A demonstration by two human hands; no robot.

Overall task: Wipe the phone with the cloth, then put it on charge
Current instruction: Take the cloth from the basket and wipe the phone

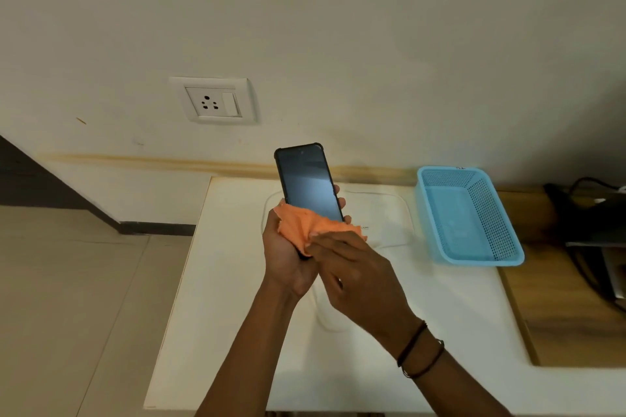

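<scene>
From the head camera, the left hand [288, 257] grips the lower half of a dark-screened phone [306, 179] in a black bumper case, holding it upright and slightly tilted above the white tabletop [237, 315]. The right hand [355, 274] — two dark bands on its wrist — pinches a crumpled orange cloth [305, 227] against the phone's lower end, so the hands touch. Behind them a thin white cable [403, 206] lies looped on the table, a light-blue perforated plastic basket [471, 217] stands to the right, and a white wall socket [213, 100] sits on the wall.
</scene>
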